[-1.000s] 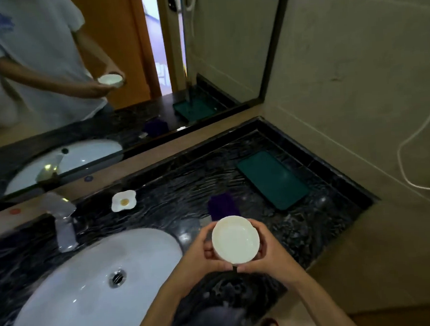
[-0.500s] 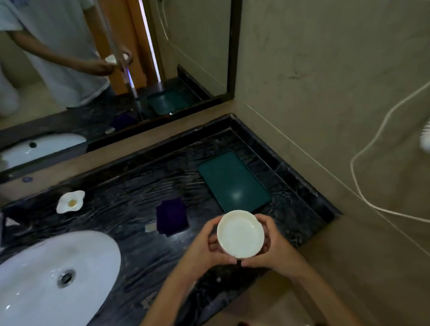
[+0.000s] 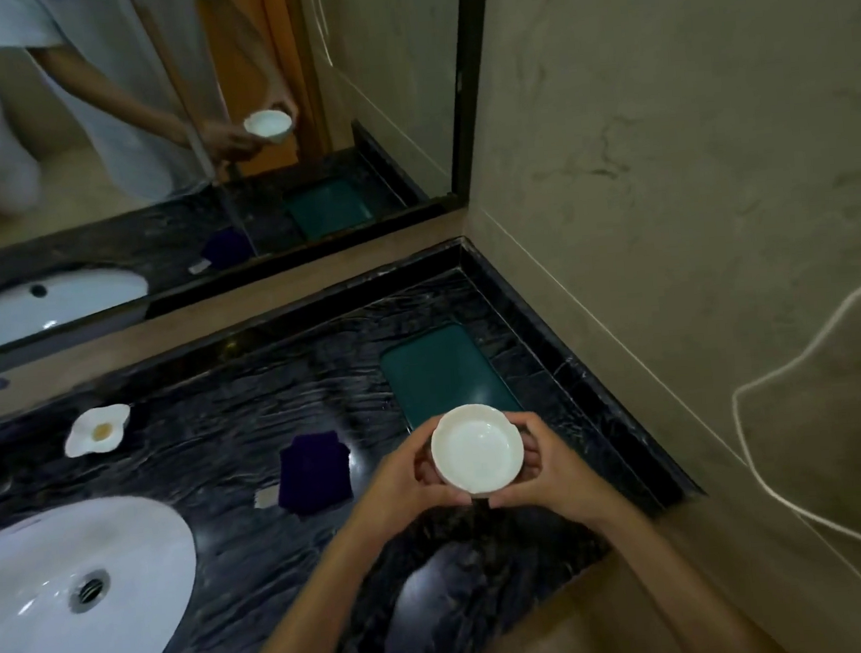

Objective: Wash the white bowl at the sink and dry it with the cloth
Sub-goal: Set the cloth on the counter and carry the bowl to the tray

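Counted on the dark marbled tabletop [image 3: 211, 446]: 1 white bowl [image 3: 477, 449], 1 sink [image 3: 38, 604], 1 purple cloth [image 3: 316, 472], 1 green tray [image 3: 442, 371], 1 small flower-shaped white dish [image 3: 97, 429], 1 small pale tag [image 3: 265, 497] touching the cloth's left edge. Also 1 mirror [image 3: 146, 142] along the back wall, 1 white cord [image 3: 784, 391] looping over the right wall.

Bowl: held in the air, above the tabletop's front-right part, just in front of the tray's near edge, right of the cloth, well apart from the sink. Round, shallow, plain white, glossy inside w/ a soft highlight; rim slightly wavy, not a perfect circle. Opening tilted up toward the camera. Nothing visible inside. Wet or dry: cannot tell.

Grip, left hand [image 3: 405, 488]: curled round the bowl's left side, thumb along the near rim, fingers behind/under. Grip, right hand [image 3: 553, 471]: same on the right side, thumb at the near rim, fingers wrapped behind. Both thumbs nearly meeting under the bowl's front edge.

Cloth: folded, lying flat betw. sink and tray, touching neither. Dish: near the back-left, yellowish spot in its middle. Sink: oval, white, drain showing, cut off at the left edge of the view. Mirror: same bowl and hands reflected, plus sink, cloth, tray.
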`<state>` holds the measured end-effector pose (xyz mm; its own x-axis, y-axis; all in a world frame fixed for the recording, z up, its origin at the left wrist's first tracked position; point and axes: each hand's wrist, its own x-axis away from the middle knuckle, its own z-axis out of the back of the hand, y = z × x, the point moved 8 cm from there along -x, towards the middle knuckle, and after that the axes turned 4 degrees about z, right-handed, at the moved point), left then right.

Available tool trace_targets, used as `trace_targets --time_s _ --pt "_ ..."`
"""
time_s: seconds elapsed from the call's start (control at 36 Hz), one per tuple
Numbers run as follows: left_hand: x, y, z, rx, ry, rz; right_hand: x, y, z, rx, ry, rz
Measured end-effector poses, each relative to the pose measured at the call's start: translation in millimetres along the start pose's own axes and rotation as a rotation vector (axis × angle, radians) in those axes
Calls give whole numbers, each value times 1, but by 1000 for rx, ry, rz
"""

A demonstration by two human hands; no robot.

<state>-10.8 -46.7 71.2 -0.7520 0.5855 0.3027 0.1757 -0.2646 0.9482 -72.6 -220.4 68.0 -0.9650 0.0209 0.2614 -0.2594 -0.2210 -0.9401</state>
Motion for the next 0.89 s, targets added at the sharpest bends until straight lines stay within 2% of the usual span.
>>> trace_targets --time_s 0.17,0.47,0.53,0.64,0.78,0.89 --pt "-47 -20 27 -25 55 22 -56 10 6 70 32 43" --pt "-122 -52 35 15 -2 12 -121 39 29 251 58 39" --pt "-133 -56 35 -59 17 5 -128 45 33 289 66 23" --pt "-150 -59 43 -417 152 -4 -141 57 41 376 106 1" --pt "-160 -67 48 -553 286 14 -153 72 47 456 136 10" --pt "-163 -72 48 -628 298 6 -158 84 46 471 125 -4"
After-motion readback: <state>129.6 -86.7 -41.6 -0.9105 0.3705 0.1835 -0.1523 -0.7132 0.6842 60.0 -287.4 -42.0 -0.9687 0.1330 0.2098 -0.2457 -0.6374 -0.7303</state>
